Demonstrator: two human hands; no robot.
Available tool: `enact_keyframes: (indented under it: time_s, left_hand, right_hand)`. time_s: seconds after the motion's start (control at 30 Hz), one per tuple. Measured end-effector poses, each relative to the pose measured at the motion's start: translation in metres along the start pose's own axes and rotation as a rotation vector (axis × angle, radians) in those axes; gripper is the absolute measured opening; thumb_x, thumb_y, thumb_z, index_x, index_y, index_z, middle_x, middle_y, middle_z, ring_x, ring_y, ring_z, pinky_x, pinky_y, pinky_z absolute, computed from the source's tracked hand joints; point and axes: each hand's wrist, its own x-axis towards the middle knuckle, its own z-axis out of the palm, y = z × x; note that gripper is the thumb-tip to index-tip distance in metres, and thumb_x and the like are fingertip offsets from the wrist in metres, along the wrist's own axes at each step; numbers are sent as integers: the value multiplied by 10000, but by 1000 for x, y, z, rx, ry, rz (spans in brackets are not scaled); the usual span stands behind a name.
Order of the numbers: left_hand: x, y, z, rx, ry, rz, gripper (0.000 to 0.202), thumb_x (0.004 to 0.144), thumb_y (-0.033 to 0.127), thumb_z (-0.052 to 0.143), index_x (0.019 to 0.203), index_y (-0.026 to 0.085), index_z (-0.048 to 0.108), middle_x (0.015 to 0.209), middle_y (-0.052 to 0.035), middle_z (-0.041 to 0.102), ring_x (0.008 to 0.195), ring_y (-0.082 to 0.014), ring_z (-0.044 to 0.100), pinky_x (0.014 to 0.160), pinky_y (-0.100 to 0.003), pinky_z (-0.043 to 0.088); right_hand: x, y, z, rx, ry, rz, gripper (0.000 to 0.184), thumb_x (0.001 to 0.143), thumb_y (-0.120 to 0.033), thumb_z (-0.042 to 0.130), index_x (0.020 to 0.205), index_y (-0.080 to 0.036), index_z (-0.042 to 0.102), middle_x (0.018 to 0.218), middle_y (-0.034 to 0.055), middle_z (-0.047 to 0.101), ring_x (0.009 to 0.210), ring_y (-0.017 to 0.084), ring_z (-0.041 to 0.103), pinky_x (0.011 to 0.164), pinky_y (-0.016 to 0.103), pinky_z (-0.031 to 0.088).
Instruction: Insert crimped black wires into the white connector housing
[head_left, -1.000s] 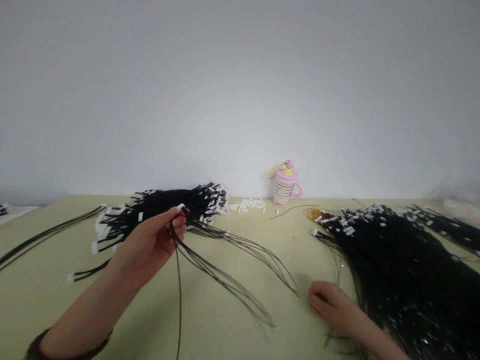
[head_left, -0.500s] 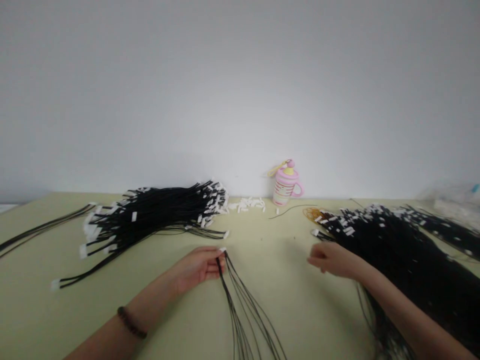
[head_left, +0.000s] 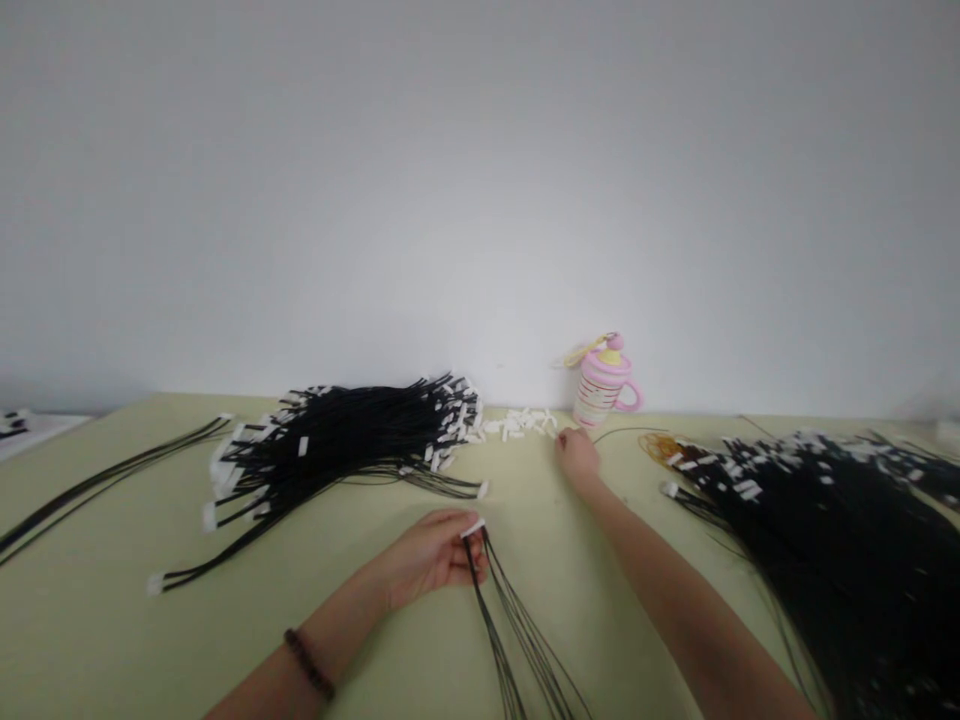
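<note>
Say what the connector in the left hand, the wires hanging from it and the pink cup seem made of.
White connector: probably rigid plastic; opaque, small and straight-edged. 
Black wires: likely plastic-insulated, bending in thin curves; cores hidden. 
Pink cup: plastic or ceramic, with smooth-looking, evenly coloured surfaces; unclear which.

A white connector (head_left: 473,528) tilts above its trailing thin black wires (head_left: 493,634), small white pieces (head_left: 514,424) scattered beyond

Dim, soft light leaves the grey-white wall (head_left: 495,220) palest above and left of the pink-and-white striped cup (head_left: 600,388), darkening outward; right of the cup, the black wire heap (head_left: 847,570) blurs, lacking detail.
</note>
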Motion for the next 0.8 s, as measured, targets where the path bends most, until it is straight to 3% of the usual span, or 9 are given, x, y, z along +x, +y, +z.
enact_keyframes:
  time_s: [0.13,0.2,0.3,0.43,0.6,0.8]
  left_hand:
    - [4,-7,4,-3,34,171,237,739,322,676,730,87,643,603,-18,574,574,-117,564,636,-285,466]
    - [6,-10,6,4,71,193,230,730,308,688,761,80,667,604,-21,580,579,-107,555,642,-267,456]
    - [6,-11,7,34,47,155,242,721,310,698,803,83,683,637,-35,604,620,-122,569,674,-274,454]
    - [4,-10,8,97,-24,142,244,760,330,654,817,94,680,692,-54,627,682,-144,581,706,-287,450]
    - [4,-11,8,154,-62,129,230,760,306,659,840,93,690,726,-55,631,713,-138,570,750,-298,448]
    - [6,-13,4,261,-88,120,235,792,311,620,857,103,706,743,-58,641,728,-138,570,749,-281,448]
  right_hand:
    - [-20,7,-3,253,0,-82,220,865,-284,504,967,-113,596,1091,131,590,954,189,585,880,367,446]
    - [-42,9,0,423,-56,-123,249,838,-327,501,947,-122,591,1011,131,629,811,174,627,786,325,482]
    - [-85,9,6,690,-241,-128,316,757,-444,550,853,-144,576,779,79,671,579,161,632,573,295,508]
    - [-124,8,9,959,-477,-84,316,637,-430,678,761,-158,577,652,38,669,553,171,652,510,282,521]
    - [-124,8,5,1134,-572,-67,271,589,-320,750,699,-161,561,627,11,678,599,149,667,552,251,531]
    - [-124,5,-1,1143,-666,-148,190,609,-225,735,704,-145,591,567,-6,658,503,105,610,530,229,503]
